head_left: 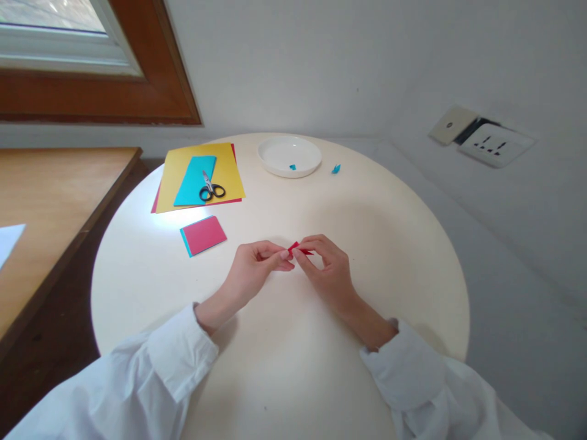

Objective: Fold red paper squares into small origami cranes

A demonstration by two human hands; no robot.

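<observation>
Over the tabletop (284, 366), red paper (307, 252), seemingly part-folded, was pinched between closed fingers (316, 239) of the left hand (254, 263) and right hand (330, 272), while a blue shape (336, 169) seemed finished and flat cards (206, 235) were left unfolded.

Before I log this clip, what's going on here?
A person at a round white table is pinching a small red piece between the left hand and the right hand. Beyond the hands, a small blue piece lies beside a white dish, which holds another blue bit. To the left, scissors rest on a blue sheet over a larger yellow one, with smaller red and blue rectangles stacked nearer the person.
</observation>
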